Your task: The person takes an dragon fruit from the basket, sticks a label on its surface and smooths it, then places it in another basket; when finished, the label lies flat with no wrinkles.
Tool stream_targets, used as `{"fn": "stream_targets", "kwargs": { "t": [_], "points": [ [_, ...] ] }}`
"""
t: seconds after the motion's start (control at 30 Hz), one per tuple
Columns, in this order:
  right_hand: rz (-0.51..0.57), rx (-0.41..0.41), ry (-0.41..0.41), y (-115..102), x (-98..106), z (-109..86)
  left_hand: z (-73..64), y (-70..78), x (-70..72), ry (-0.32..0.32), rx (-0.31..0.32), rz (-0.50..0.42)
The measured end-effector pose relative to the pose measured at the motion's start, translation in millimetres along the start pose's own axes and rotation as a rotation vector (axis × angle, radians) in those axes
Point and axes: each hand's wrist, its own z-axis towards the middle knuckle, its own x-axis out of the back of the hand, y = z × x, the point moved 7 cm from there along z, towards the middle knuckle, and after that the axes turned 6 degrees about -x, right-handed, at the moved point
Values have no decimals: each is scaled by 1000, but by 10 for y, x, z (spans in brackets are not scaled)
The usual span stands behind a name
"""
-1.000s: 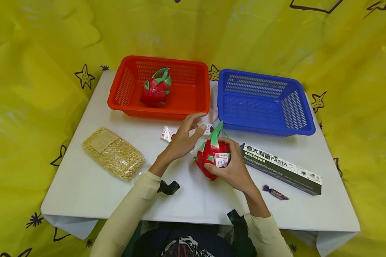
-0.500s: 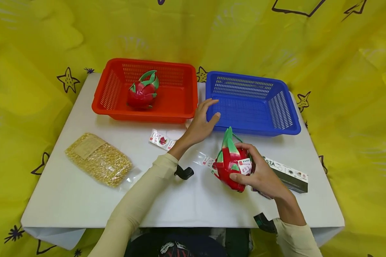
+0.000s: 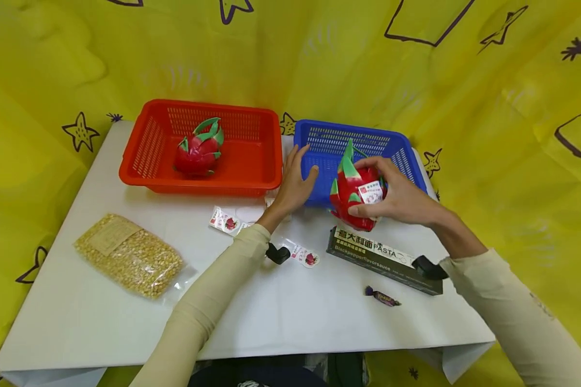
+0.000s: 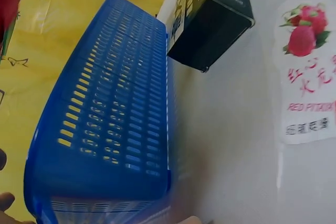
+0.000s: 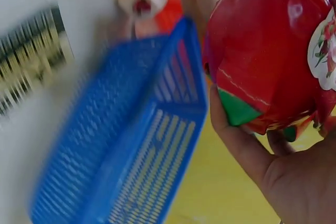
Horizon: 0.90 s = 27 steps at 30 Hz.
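My right hand [image 3: 402,196] grips a red dragon fruit [image 3: 344,193] with green leaf tips and a white sticker, over the front side of the blue basket [image 3: 314,126]. The right wrist view shows the fingers curled round the dragon fruit [image 5: 268,51], which is lifted off the table. At the left end of the blue basket is my left hand [image 3: 295,188], fingers spread and holding nothing; whether it touches the rim I cannot tell. Another dragon fruit [image 3: 198,153] lies inside the red basket [image 3: 252,185].
In front of the blue basket lies a pasta box [image 3: 382,263], with a wrapped candy [image 3: 382,296] nearer the front edge. A bag of yellow kernels [image 3: 130,255] is on the left. Sticker strips [image 3: 305,255] lie around my left forearm.
My right hand has carried the dragon fruit forward from above the table to the blue basket. My left hand has moved right, from the sticker strips to the blue basket's left end.
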Motion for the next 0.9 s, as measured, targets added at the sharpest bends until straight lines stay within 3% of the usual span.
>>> {"fn": "stream_targets", "kwargs": {
  "t": [0.17,0.43,0.6,0.9],
  "points": [
    [-88,-38,-2,36,169,517,85,-56,-20,47,15,-16],
    [-279,-103,-159,352,-68,1117,39,-188,-118,108,59,-2],
    [-269,-112,-180,341,-55,1376,73,-184,-92,134,17,-6],
    [-168,-141,-182,559,-211,1627,62,-240,-116,123,14,-39]
  ]
}}
